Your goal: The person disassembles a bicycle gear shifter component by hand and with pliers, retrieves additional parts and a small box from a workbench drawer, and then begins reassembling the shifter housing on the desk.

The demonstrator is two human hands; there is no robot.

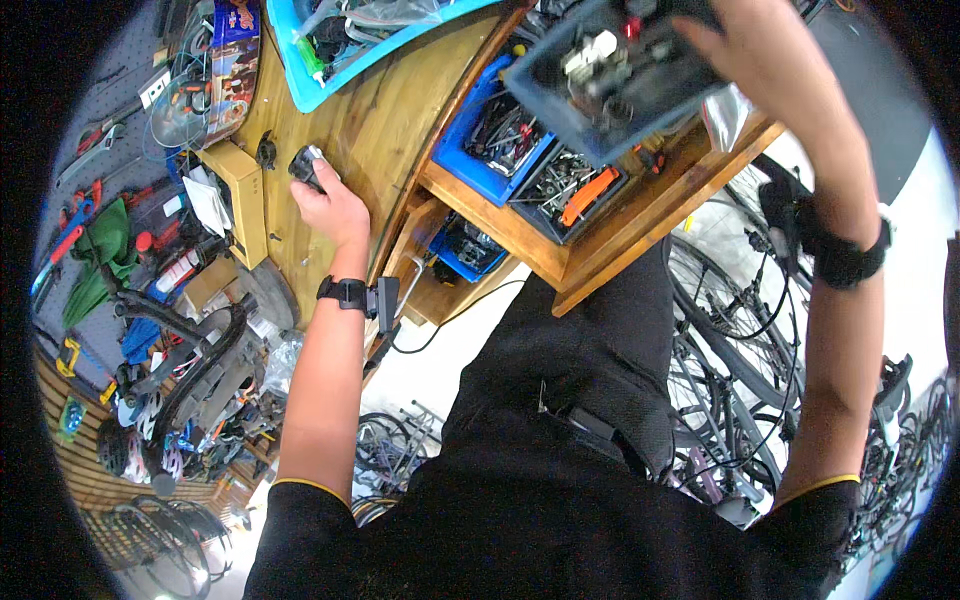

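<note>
Over the wooden workbench, my left hand (332, 207) is closed around a small black cylinder (305, 168) with a round end, perhaps a light; its exact kind does not show. My right hand (735, 45) reaches across the far edge of a dark grey-blue plastic bin (560, 115) and appears to grip it; the fingers are partly hidden and blurred. That bin is tilted and smeared by motion, raised over the open wooden drawer (640, 220). Mixed small parts lie in it. Below sit a blue bin (450, 160) of metal parts and a dark bin (560, 238) with bolts and an orange-handled tool (590, 195).
A light-blue tray (310, 95) with bagged parts stands on the bench (385, 100). Under the open drawer, another holds a blue bin (465, 255). Tools hang on the grey pegboard (95, 120) at left. Bicycles (735, 290) stand close by at right.
</note>
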